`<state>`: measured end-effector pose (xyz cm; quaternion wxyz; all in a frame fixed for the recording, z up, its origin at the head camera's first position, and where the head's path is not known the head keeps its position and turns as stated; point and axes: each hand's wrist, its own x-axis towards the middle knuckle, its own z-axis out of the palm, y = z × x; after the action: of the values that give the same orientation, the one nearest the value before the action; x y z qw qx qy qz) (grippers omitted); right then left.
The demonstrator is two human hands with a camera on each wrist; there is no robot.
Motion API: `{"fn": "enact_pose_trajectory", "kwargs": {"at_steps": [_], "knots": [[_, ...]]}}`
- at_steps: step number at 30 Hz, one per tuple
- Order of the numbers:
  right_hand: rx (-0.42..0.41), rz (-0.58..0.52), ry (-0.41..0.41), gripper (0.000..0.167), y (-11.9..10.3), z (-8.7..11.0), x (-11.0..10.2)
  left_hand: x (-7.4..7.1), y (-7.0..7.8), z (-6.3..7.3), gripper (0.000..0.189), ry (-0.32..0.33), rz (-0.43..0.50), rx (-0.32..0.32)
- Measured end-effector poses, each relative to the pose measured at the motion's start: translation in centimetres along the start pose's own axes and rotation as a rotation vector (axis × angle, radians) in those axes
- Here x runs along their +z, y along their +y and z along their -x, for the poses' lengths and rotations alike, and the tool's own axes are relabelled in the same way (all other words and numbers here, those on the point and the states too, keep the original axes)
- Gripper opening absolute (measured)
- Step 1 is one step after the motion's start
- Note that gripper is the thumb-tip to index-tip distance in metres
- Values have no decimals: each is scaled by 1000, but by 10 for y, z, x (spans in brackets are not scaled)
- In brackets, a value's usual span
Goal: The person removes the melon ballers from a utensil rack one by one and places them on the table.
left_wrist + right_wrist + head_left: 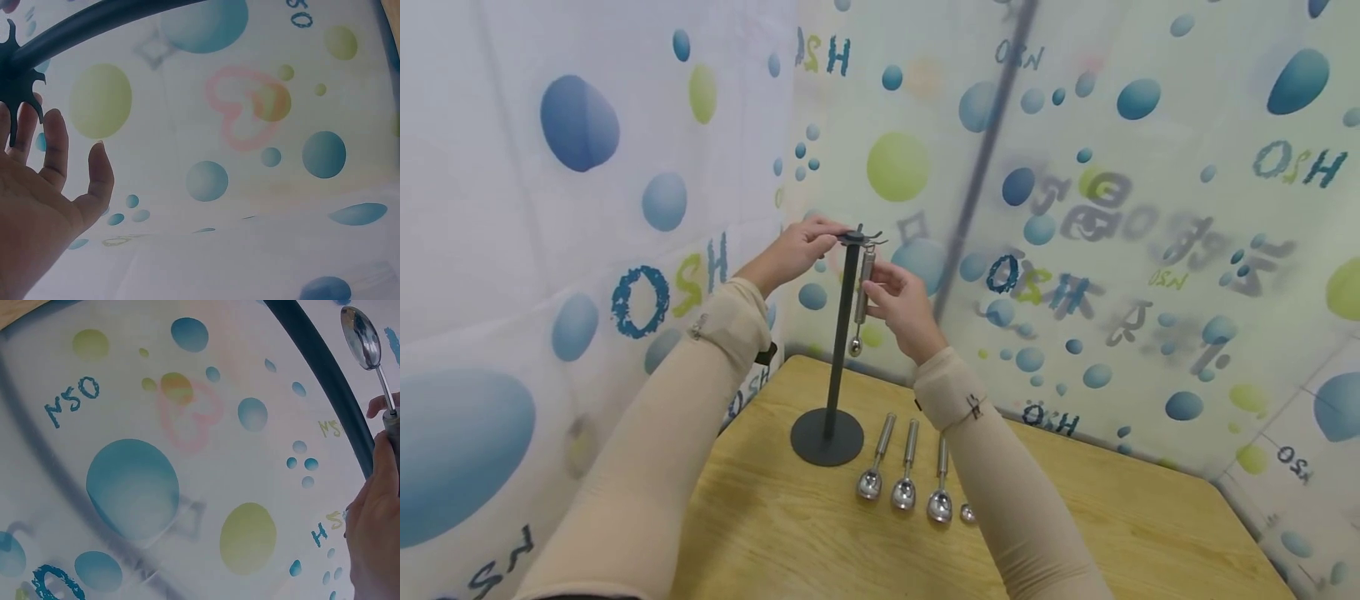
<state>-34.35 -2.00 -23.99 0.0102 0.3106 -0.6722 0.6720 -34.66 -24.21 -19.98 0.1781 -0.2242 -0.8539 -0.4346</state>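
Note:
A dark stand (842, 333) with a round base and curved hooks (872, 237) at its top stands on the wooden table. My left hand (805, 248) is at the stand's top, its fingers extended over the hooks; the left wrist view shows the palm and fingers (56, 147) beside the hooks. With thumb and fingers, my right hand (901, 304) holds the handle of a small metal scoop (863, 292) upright below a hook, bowl (361, 337) downward. Whether the handle's end loop is on the hook I cannot tell.
On the table (775, 533), several metal scoops lie in a row, including a left scoop (870, 483), a middle scoop (904, 493) and a right scoop (940, 504). A small scoop bowl (967, 512) shows beside my right sleeve. Patterned curtains (1075, 292) surround the table's far sides.

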Motion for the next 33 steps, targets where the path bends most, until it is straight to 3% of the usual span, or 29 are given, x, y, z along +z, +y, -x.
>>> {"fn": "enact_pose_trajectory", "kwargs": {"at_steps": [18, 33], "knots": [[-9, -17, 35, 31, 3, 8, -23, -1, -2, -2, 44, -6, -33, -6], [36, -33, 67, 31, 9, 17, -51, -1, -3, -1, 45, -6, -39, 27]]}}
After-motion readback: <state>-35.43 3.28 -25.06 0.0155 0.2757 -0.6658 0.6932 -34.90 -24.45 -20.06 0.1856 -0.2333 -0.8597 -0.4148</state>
